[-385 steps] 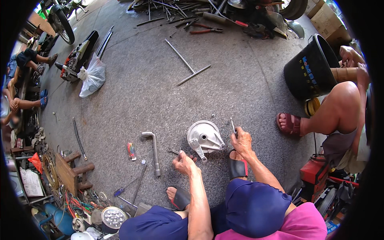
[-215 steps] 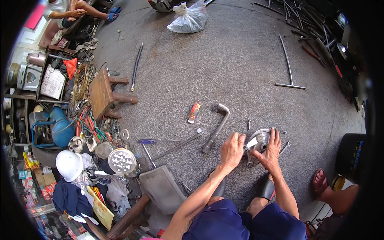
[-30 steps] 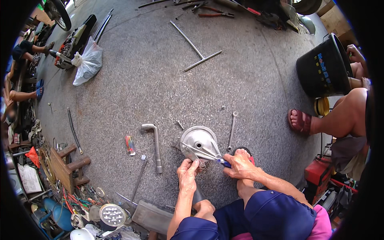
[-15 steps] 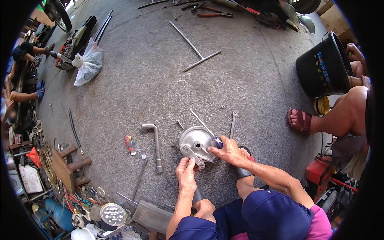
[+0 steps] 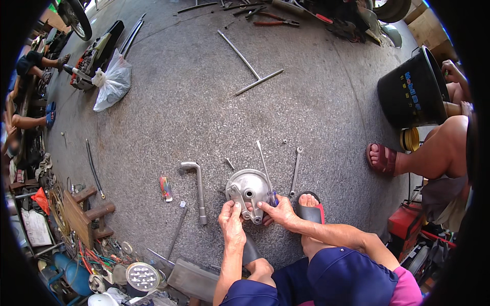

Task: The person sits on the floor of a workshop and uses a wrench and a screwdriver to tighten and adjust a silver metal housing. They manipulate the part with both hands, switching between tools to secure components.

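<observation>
Low in front of me, between my feet, is a round silver brake plate (image 5: 256,182) with a centre hole and a lever arm on its near side. My left hand (image 5: 232,224) pinches its near left edge, thumb by the lever arm. At the near right, my right hand (image 5: 279,210) has its thumb against the plate and its fingers partly hidden beneath. That hand also grips a screwdriver (image 5: 264,159) by its blue handle, the shaft pointing away from me past the plate's right rim.
Left of the plate lie an L-shaped socket wrench (image 5: 200,196) and a small colourful packet (image 5: 165,189). A combination spanner (image 5: 296,171) lies to the right, a T-handle wrench (image 5: 258,79) farther off. Another person's sandalled foot (image 5: 380,158) and a black bucket (image 5: 411,89) are at right.
The plate has shifted slightly left and toward me, and its lever arm has turned. My right hand has moved left and nearer, swinging the screwdriver more upright in the picture.
</observation>
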`<state>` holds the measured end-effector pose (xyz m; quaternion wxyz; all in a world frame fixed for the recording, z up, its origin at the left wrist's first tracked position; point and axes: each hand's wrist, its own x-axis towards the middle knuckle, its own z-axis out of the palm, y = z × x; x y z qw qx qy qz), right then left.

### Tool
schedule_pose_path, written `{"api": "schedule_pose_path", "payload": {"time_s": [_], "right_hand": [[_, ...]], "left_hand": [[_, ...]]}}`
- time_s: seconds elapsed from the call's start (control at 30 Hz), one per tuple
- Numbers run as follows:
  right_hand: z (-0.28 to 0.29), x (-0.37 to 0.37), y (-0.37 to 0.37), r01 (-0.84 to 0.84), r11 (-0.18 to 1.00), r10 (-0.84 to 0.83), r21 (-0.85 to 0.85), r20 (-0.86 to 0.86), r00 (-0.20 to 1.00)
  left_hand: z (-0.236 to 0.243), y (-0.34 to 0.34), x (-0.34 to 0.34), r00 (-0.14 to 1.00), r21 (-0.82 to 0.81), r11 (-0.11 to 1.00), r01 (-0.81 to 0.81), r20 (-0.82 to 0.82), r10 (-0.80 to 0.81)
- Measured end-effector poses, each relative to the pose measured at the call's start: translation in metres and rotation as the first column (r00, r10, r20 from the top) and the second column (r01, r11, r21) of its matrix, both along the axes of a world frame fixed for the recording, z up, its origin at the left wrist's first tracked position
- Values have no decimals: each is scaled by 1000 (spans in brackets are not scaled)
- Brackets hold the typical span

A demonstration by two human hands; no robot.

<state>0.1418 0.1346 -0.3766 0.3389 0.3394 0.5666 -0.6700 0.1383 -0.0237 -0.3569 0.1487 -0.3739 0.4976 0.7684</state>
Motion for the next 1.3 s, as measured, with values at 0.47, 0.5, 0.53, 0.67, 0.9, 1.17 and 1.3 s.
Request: {"api": "schedule_pose_path", "payload": {"time_s": [0.47,0.5,0.53,0.67,0.9,1.17,1.3], "right_hand": [[1,-3,6,-58,998,58,3,-24,998],[1,-3,6,-61,998,61,6,-23,998],[4,-6,5,-76,997,76,2,-21,997],[10,-8,10,-108,994,108,16,-37,993],[17,0,34,-344,685,573,642,-183,799],[85,-9,45,-135,513,834,848,-455,312],[41,24,63,-335,199,906,921,-42,422]], "left_hand": [[27,5,-28,996,-175,982,73,-46,-82],[20,2,-28,995,-200,977,72,-48,-83],[11,-2,-28,995,-227,972,68,-50,-81],[12,1,-27,994,-315,949,24,-91,-56],[17,1,-30,999,-203,979,-28,31,35],[13,-10,-7,993,-57,992,-111,35,113],[16,-6,-7,997,-127,989,-76,-3,76]]}}
